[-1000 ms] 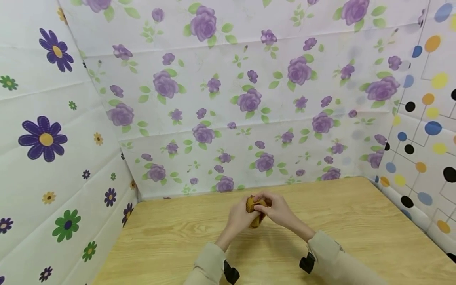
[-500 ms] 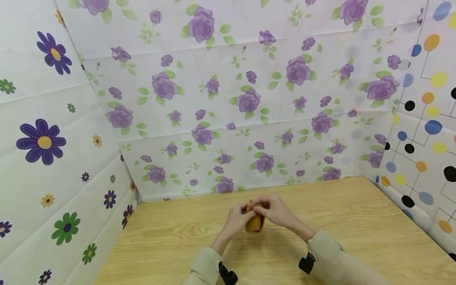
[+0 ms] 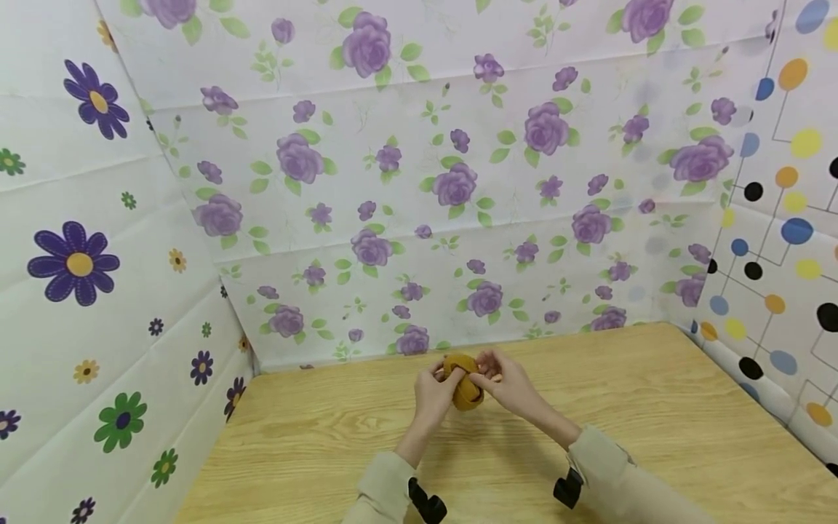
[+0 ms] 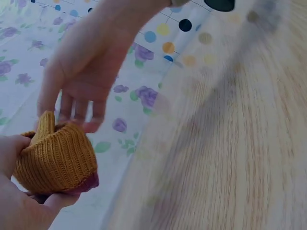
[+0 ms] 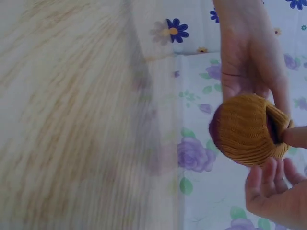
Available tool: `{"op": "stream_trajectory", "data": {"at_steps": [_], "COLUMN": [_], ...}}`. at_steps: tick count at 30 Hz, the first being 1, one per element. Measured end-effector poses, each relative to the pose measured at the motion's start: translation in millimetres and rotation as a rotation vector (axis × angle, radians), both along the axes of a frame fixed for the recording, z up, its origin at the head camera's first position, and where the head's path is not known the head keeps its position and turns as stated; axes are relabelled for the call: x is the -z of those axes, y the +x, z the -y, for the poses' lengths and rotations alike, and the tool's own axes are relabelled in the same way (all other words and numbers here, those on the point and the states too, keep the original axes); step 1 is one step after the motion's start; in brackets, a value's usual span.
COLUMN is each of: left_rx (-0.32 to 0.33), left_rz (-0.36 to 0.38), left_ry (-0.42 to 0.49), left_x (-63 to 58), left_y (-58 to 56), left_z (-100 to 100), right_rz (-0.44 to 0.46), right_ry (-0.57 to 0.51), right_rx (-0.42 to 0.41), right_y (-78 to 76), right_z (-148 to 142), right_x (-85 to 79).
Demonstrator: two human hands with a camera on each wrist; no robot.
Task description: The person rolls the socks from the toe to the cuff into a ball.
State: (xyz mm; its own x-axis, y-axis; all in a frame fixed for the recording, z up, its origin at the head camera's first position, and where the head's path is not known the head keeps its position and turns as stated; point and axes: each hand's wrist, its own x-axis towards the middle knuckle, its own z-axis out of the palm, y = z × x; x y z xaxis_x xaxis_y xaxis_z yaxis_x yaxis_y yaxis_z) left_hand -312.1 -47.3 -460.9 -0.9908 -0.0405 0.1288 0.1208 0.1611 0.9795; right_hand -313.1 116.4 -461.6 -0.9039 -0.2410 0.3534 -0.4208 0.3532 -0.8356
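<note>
A balled-up mustard sock (image 3: pixel 466 399) with ribbed knit is held above the far middle of the table. Maroon knit (image 4: pixel 88 183) shows at one end in the left wrist view. My left hand (image 3: pixel 433 399) grips the ball from its left side, thumb on the near face. From the right, my right hand (image 3: pixel 509 384) touches it with the thumb, at the folded opening (image 5: pixel 273 125) in the right wrist view. The other right fingers (image 5: pixel 269 179) are loosely bent beside the ball and do not wrap it. The inside of the fold is mostly hidden.
Beneath the hands lies a wood-grain table (image 3: pixel 314 437). A rose-patterned sheet (image 3: pixel 393 196) hangs behind its far edge. Flower-print cloth (image 3: pixel 59 364) stands at the left, and dotted cloth (image 3: pixel 772 291) at the right. Black wrist cameras (image 3: pixel 427 501) sit at both cuffs.
The sock ball has been turned in the hands and now shows a crossed fold towards the head camera. My right fingers have come away from its top; my left hand keeps its grip.
</note>
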Motion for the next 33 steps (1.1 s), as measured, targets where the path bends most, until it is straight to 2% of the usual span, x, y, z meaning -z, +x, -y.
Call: {"op": "stream_trajectory", "data": {"at_steps": [3,5,7,11,13,14,16,18,23,25,28,33], "left_rx": [-0.033,-0.007,0.075,0.290,0.363,0.374,0.357,0.288,0.007,-0.060,-0.045,0.111], "left_rz": [0.018,0.044,0.087,0.186,0.206,0.208,0.192,0.143,-0.081,-0.138,-0.153,-0.094], "left_ry": [0.082,0.129,0.196,0.312,0.342,0.339,0.313,0.231,-0.163,-0.260,-0.260,-0.148], "left_x": [-2.2,-1.3,0.2,5.0,7.5,9.0,10.9,12.6,13.6,12.9,11.4,10.9], "left_y": [0.9,1.8,2.9,4.2,4.0,3.6,2.6,1.8,1.4,2.3,4.6,6.0], "left_z": [-0.8,0.3,2.8,9.2,11.6,12.4,12.3,10.4,1.4,-1.7,-3.0,2.0], "right_rz": [0.040,0.031,-0.010,-0.139,-0.197,-0.220,-0.251,-0.251,-0.266,-0.280,-0.257,-0.127], "right_ry": [0.008,0.015,0.019,0.063,0.088,0.099,0.105,0.082,0.054,0.066,0.086,0.095], "right_rx": [0.031,0.030,0.037,0.074,0.079,0.076,0.055,0.019,-0.089,-0.104,-0.089,-0.039], "right_y": [1.4,2.2,3.1,4.2,4.6,4.7,5.9,7.9,14.2,14.6,12.7,10.1], "right_z": [0.1,0.2,0.9,2.3,2.8,3.2,4.0,4.7,8.7,10.4,11.1,7.0], "right_x": [3.9,6.9,9.0,12.2,12.9,13.3,13.5,14.3,14.6,13.3,11.0,9.0]}}
